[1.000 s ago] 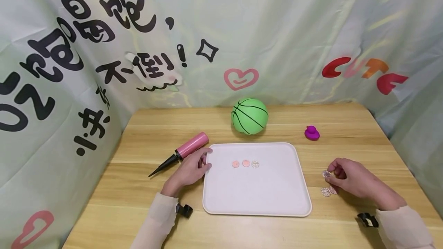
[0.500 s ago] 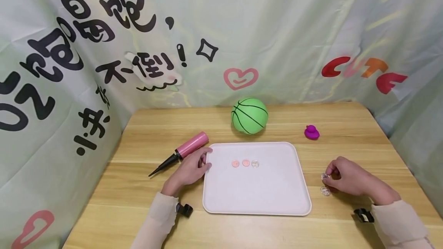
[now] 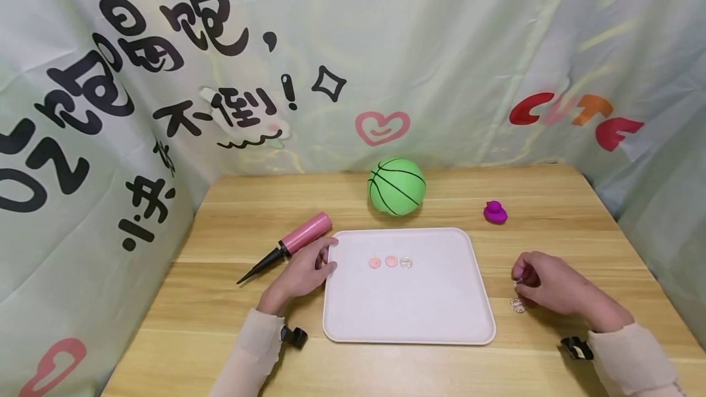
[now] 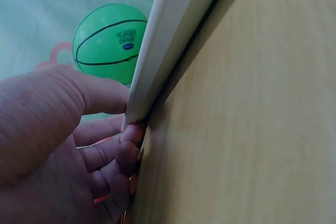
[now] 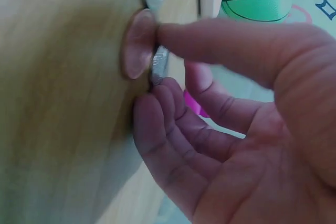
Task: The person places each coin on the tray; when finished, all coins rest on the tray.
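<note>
My left hand (image 3: 299,268) holds the left edge of the white tray (image 3: 408,311), thumb on the rim and fingers bent against its side in the left wrist view. Two copper coins (image 3: 375,262) and a silver coin (image 3: 406,263) lie in a row on the tray. Right of the tray, my right hand (image 3: 554,287) pinches a silver coin (image 5: 159,65) between thumb and fingers, close over the table. Beside it lie a copper coin (image 5: 139,45), mostly covered by the hand in the head view, and another silver coin (image 3: 517,306).
A green ball (image 3: 397,187) stands behind the tray, and a purple rubber duck (image 3: 495,212) sits at the back right. By the left hand lies a pink hand pump (image 3: 304,233) with a black nozzle. Printed cloth (image 3: 452,66) hangs around the wooden table (image 3: 408,369).
My right hand has shifted slightly left, its fingertips closing over the silver coin that showed more fully before. The left hand and tray stay in place.
</note>
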{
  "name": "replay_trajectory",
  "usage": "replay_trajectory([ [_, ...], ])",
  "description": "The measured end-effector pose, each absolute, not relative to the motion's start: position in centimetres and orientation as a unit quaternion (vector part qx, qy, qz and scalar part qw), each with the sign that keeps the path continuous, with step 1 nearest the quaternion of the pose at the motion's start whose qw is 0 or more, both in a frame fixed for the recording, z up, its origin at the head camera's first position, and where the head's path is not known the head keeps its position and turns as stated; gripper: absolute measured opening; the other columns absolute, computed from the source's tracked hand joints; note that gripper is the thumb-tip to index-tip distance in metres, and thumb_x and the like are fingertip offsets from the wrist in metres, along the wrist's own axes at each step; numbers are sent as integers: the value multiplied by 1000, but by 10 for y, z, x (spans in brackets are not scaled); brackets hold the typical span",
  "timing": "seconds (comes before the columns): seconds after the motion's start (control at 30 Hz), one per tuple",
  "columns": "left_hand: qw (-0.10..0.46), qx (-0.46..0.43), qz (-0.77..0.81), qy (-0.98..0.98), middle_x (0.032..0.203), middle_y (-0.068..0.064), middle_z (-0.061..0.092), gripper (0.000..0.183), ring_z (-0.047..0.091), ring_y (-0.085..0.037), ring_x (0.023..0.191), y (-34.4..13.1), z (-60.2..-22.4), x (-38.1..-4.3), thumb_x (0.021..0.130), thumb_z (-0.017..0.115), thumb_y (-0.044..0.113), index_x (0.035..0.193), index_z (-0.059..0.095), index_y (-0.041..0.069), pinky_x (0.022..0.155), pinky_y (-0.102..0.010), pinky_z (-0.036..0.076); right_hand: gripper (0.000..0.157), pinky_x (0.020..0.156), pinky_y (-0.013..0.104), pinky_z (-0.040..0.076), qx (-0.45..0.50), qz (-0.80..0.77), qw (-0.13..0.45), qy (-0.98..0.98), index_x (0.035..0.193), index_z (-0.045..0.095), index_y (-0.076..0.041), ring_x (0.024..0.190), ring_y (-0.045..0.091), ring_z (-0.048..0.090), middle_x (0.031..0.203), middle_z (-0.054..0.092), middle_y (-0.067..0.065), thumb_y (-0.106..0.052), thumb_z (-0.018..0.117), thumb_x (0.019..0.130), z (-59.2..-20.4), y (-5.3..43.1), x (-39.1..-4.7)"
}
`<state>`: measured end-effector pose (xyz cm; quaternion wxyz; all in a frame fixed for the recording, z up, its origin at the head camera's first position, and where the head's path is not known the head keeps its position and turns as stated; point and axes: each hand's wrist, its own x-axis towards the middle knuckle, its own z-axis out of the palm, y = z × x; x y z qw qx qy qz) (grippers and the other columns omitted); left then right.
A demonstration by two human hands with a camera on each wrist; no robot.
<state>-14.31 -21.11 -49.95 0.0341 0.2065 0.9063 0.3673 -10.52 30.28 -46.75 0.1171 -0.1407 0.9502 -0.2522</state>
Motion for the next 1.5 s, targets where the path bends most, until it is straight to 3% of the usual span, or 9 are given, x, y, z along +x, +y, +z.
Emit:
replay_trajectory([
  [0.27, 38, 210, 371, 904, 93, 0, 57, 46, 51, -8, 76, -211, -501, -145, 102, 74, 12, 144, 61, 3, 67, -22, 44, 20, 67, 24, 51, -134, -259, 147, 945, 99, 62, -4, 78, 9, 56, 87, 65, 0, 2, 80, 90, -465, 300, -107],
  [0.7, 30, 214, 370, 904, 94, 0, 57, 45, 51, -9, 76, -214, -506, -146, 103, 72, 13, 145, 60, 2, 66, -24, 43, 17, 68, 25, 49, -135, -249, 139, 949, 96, 65, -6, 78, 11, 55, 87, 64, 0, 2, 78, 87, -465, 294, -108],
  [0.9, 62, 173, 353, 917, 95, 0, 58, 48, 52, -8, 77, -208, -495, -143, 102, 75, 11, 147, 61, 5, 70, -22, 44, 20, 68, 25, 51, -129, -253, 124, 951, 97, 64, -5, 82, 14, 59, 89, 65, 1, 5, 78, 87, -463, 292, -108],
  [1.23, 42, 189, 356, 914, 94, 0, 58, 47, 50, -6, 76, -208, -497, -143, 100, 75, 9, 144, 61, 2, 68, -22, 43, 26, 69, 25, 49, -138, -253, 121, 950, 97, 61, -7, 81, 12, 55, 89, 63, 0, 10, 78, 86, -462, 293, -110],
  [1.5, 66, 170, 350, 919, 97, 0, 59, 48, 52, -9, 78, -207, -494, -143, 102, 75, 12, 148, 60, 6, 71, -23, 44, 27, 69, 25, 49, -147, -267, 121, 944, 98, 62, -9, 80, 7, 54, 90, 64, -1, 10, 77, 87, -464, 294, -108],
])
